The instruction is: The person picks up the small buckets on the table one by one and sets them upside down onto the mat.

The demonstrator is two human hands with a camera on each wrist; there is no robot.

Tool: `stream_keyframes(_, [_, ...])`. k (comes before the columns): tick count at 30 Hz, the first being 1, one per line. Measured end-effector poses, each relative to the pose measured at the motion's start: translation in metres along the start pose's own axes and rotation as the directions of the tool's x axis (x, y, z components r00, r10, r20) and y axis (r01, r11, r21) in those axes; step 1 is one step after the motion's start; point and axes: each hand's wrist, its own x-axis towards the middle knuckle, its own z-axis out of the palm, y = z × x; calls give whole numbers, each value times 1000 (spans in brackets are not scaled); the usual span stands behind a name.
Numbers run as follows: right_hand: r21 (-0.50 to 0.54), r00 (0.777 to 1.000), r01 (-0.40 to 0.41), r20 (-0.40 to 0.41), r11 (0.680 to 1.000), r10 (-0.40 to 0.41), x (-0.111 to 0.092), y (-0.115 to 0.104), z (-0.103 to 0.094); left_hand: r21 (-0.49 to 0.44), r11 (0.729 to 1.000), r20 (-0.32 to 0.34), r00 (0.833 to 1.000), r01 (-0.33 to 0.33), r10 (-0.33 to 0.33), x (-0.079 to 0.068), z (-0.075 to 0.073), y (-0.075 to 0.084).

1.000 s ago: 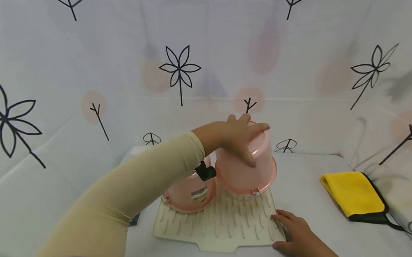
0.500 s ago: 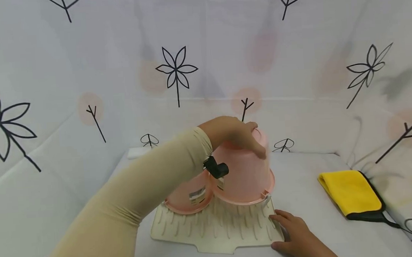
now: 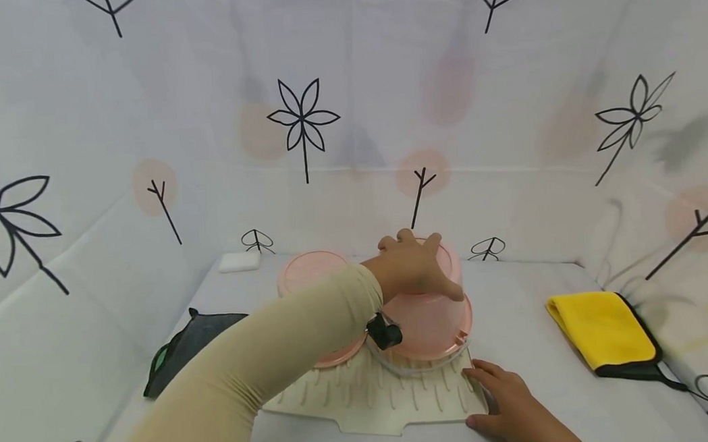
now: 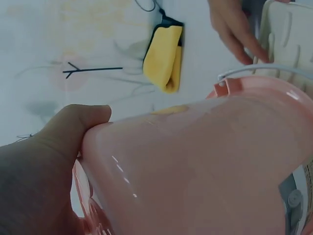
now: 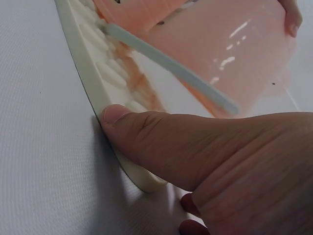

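Observation:
My left hand (image 3: 416, 266) holds the base of an upside-down pink bucket (image 3: 427, 325), fingers spread over the top and thumb on its right side. In the left wrist view the thumb presses the base's edge, while the other fingers are mostly hidden. The bucket's pale handle (image 3: 408, 370) lies in front of its rim. A second upside-down pink bucket (image 3: 313, 267) stands to the left, partly behind my sleeve. Both are on a cream ridged draining board (image 3: 395, 399). My right hand (image 3: 514, 400) grips the board's near right edge, its thumb (image 5: 146, 134) against the rim.
A folded yellow cloth (image 3: 607, 330) with black trim lies to the right. At the left, a dark grey cloth (image 3: 199, 335) sits partly under my forearm. A white block (image 3: 239, 262) is at the back left. Patterned white fabric (image 3: 359, 112) hangs behind.
The held bucket has come down and nearer, its handle now lying on the board. My left forearm has shifted right, uncovering the second bucket's top and the grey cloth. The right hand stays put.

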Motion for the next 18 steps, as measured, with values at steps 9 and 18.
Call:
stream_keyframes(9, [6,1000,-7,6,1000,7,0,-1,0,-25,1000,-40,999,-6,5,4,25,-5])
stream_keyframes(18, [14,1000,3,-4,1000,-3,-2,0,-1,-70,996,-130,990,54,-63,13,43,2])
